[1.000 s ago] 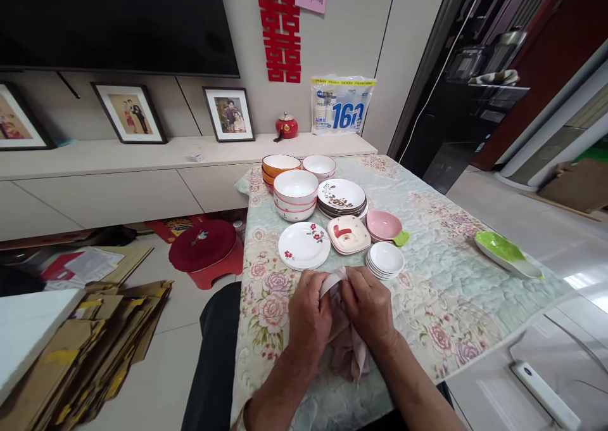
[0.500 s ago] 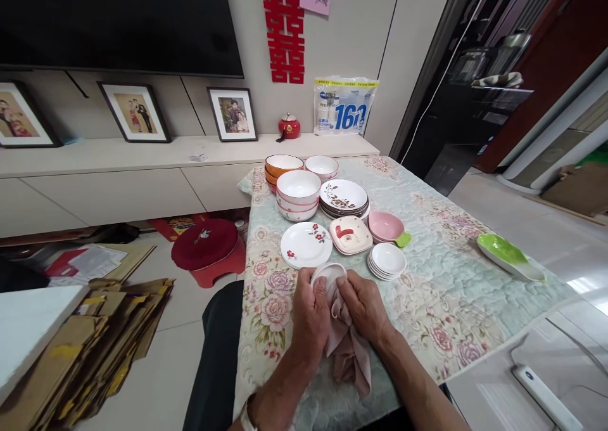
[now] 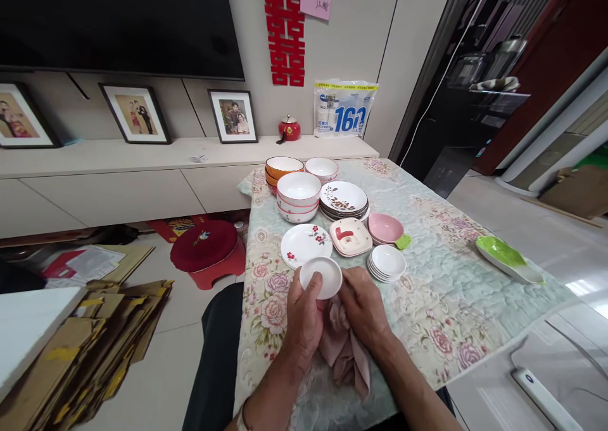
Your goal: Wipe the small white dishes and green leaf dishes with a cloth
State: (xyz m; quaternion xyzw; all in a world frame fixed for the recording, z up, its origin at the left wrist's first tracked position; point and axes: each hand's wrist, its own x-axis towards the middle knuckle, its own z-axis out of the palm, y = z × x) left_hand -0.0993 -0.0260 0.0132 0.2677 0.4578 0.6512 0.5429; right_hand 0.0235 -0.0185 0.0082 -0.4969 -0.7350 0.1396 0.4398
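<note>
A small white dish (image 3: 327, 277) is gripped in my left hand (image 3: 304, 317), the thumb lying over its inner face. My right hand (image 3: 365, 304) is closed around a dusty-pink cloth (image 3: 344, 355) that hangs down toward the table; its fingertips are partly hidden behind the dish's right edge. Just beyond the hands lie a white plate with red flowers (image 3: 304, 244) and a square cream dish with a red pattern (image 3: 351, 236). A stack of small white dishes (image 3: 388, 261) stands to the right of my right hand.
Behind are stacked pink-rimmed bowls (image 3: 298, 190), orange bowls (image 3: 284, 163), brown-patterned plates (image 3: 344, 195) and a pink bowl (image 3: 386, 226). A green leaf-shaped dish (image 3: 508, 253) lies right on the floral tablecloth (image 3: 456, 291). A red stool (image 3: 206, 247) and flattened cardboard (image 3: 109, 329) are at left.
The small dish has turned so its inner face shows, with my left thumb across it. The cloth has come off its inside and now hangs lower, below the right hand.
</note>
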